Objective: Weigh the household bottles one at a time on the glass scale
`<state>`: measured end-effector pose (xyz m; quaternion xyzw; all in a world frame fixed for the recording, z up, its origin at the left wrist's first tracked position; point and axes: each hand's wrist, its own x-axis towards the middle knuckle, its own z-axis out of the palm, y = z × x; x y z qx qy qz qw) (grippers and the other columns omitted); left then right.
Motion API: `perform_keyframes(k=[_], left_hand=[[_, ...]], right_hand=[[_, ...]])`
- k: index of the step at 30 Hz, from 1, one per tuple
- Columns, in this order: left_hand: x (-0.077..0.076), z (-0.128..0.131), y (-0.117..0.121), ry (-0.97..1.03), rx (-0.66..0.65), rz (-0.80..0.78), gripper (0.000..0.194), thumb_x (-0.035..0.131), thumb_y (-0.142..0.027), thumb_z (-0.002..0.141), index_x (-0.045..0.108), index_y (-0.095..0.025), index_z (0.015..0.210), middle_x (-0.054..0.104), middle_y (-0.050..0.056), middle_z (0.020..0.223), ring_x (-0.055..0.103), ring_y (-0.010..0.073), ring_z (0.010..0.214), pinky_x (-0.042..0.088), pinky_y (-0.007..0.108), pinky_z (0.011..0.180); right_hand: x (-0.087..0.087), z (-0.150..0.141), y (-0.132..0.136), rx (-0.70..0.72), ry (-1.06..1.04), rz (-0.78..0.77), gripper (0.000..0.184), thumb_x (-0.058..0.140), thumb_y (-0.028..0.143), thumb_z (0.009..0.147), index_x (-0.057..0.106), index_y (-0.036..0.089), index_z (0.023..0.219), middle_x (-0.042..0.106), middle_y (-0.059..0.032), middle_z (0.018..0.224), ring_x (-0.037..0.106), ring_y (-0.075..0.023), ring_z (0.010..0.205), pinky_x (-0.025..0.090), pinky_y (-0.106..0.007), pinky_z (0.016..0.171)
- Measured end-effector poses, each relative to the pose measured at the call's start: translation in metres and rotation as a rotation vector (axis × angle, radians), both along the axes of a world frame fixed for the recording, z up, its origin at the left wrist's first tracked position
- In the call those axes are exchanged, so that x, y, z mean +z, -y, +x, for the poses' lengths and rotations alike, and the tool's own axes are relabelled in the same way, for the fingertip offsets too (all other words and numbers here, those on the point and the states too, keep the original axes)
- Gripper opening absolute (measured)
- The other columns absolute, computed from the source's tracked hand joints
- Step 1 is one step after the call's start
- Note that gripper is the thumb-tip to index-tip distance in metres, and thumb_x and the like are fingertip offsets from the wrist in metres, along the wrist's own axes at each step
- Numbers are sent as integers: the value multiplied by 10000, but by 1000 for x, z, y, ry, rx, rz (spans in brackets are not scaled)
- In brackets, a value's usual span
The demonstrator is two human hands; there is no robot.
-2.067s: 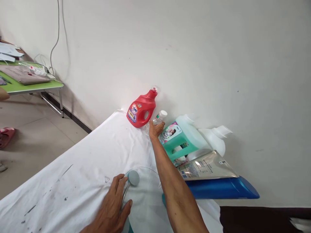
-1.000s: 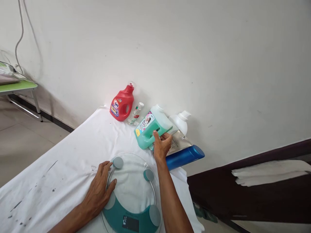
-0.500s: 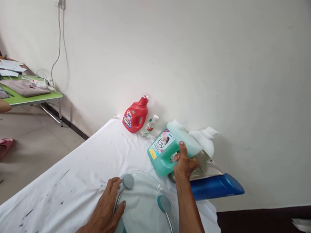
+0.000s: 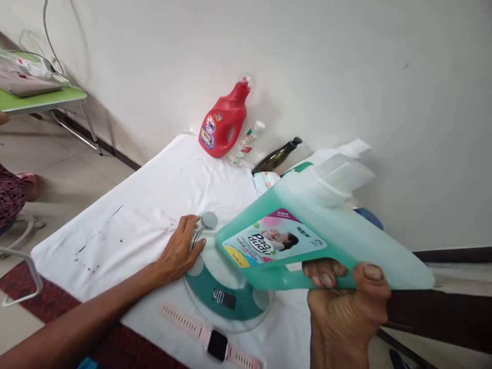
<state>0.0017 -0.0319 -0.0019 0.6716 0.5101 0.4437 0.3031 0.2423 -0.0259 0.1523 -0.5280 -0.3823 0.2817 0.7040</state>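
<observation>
My right hand [image 4: 342, 297] is wrapped round the handle of a green laundry detergent jug [image 4: 277, 230] with a white cap. The jug is lifted and tilted in front of the camera, covering the right edge of a round glass bathroom scale [image 4: 205, 284]. My left hand [image 4: 180, 248] lies on the left rim of that scale, fingers stretched out and thumb apart, beside a grey foot pad. Lit digits show on the scale's display [image 4: 224, 299]. A pink-strapped smartwatch [image 4: 218, 344] lies in front of the scale.
Along the wall stand a red detergent bottle [image 4: 223, 123], a small clear bottle [image 4: 246, 143], a dark pump bottle [image 4: 277, 158] and a white-capped bottle [image 4: 359, 147], partly hidden. A green table [image 4: 57, 100] is at left, with a person's patterned clothing [image 4: 11, 197] below it.
My right hand has gone from the clear bottle to the green jug, gripped its handle and lifted it toward me. This uncovers the dark pump bottle. My left hand stays on the scale.
</observation>
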Motion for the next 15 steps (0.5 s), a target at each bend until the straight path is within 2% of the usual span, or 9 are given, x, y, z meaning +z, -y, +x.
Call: perform_keyframes(k=[6, 10, 13, 15], left_hand=[[0, -4, -3, -44, -25, -8, 439, 527, -302, 1028, 386, -198, 1431, 488, 152, 1370, 653, 260, 1164, 558, 528, 1014], [1, -6, -4, -56, -47, -30, 437, 525, -323, 1031, 390, -187, 1425, 476, 159, 1384, 638, 259, 1175, 550, 533, 1018], [2, -7, -4, -55, -50, -38, 439, 534, -329, 1028, 392, -202, 1424, 474, 152, 1392, 631, 257, 1174, 552, 539, 1010], [2, -7, -4, -54, -51, -35, 442, 541, -327, 1023, 394, -211, 1424, 477, 142, 1387, 630, 256, 1173, 555, 538, 1005]], right_hand=[[-15, -9, 22, 13, 18, -31, 485, 699, 504, 673, 302, 253, 553, 259, 77, 525, 286, -79, 401, 301, -286, 429], [-22, -8, 28, 67, 140, -23, 482, 674, 659, 729, 424, 268, 598, 351, 54, 579, 374, -114, 465, 394, -326, 488], [-32, 4, 38, 51, 253, 17, 549, 473, 817, 811, 597, 283, 775, 541, -29, 737, 595, -228, 706, 527, -417, 646], [-47, 19, 48, 13, 218, -21, 651, 342, 862, 848, 641, 287, 905, 622, -74, 905, 658, -277, 941, 563, -451, 777]])
